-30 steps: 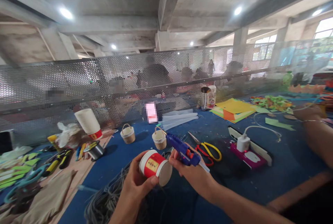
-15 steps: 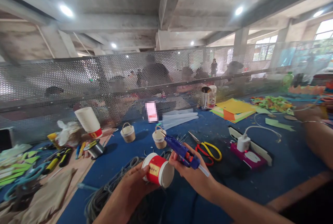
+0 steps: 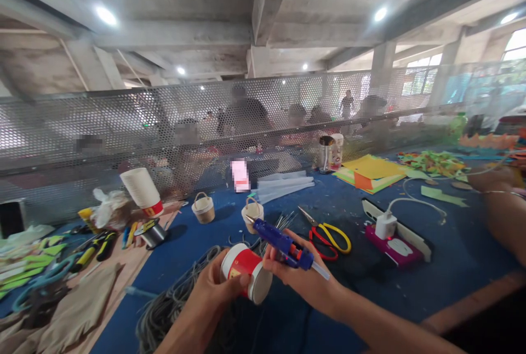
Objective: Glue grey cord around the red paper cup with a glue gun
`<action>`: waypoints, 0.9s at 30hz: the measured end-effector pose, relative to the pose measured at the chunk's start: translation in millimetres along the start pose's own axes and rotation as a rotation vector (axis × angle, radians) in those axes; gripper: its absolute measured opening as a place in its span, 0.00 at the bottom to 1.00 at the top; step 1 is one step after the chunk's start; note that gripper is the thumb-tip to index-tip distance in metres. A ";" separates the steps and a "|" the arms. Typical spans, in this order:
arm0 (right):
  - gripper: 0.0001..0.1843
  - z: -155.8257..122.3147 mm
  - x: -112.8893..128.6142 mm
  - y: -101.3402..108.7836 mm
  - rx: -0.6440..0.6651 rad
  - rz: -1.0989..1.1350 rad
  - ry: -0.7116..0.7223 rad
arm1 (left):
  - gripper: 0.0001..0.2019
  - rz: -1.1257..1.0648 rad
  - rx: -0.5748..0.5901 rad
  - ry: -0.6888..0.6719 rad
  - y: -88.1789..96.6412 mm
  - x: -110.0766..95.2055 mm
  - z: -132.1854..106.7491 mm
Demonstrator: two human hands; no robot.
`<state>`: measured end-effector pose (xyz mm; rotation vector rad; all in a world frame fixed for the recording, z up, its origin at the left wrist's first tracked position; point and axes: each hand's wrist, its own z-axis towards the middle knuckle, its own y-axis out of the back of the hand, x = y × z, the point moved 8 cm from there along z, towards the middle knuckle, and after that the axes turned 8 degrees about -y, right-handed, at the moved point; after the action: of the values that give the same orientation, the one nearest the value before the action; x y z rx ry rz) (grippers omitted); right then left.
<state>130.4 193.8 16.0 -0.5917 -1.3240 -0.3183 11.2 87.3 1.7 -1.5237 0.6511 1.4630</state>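
Head view: the left hand (image 3: pixel 211 283), slanting up, clasped a paper cup (image 3: pixel 249 265) above the table (image 3: pixel 181 239); the right hand (image 3: pixel 302 277), angled inward, gripped a blue glue gun (image 3: pixel 276 238). The cup, white with a red band, tipped sideways.

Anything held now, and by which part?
Left hand: red-and-white round paper cup, by its side wall. Right hand: blue plastic glue gun, by its rear half.
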 end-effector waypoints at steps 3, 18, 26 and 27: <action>0.13 1.7 0.9 0.8 0.000 -0.005 -0.001 | 0.21 0.045 -0.031 -0.049 1.3 -2.5 -0.3; 0.13 0.4 9.1 2.7 -0.042 -0.038 -0.001 | 0.18 -0.147 -0.028 0.084 -2.2 6.7 -1.6; 0.14 -6.0 12.9 -1.0 0.020 -0.030 0.017 | 0.16 -0.202 0.028 0.226 -4.4 5.6 -2.9; 0.14 -6.6 14.5 -1.2 0.022 -0.032 0.026 | 0.17 -0.201 0.023 0.236 -4.6 5.4 -3.6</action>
<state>138.5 190.7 29.5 -0.5466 -1.3118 -0.3357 17.8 87.4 -2.8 -1.7071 0.6293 1.1324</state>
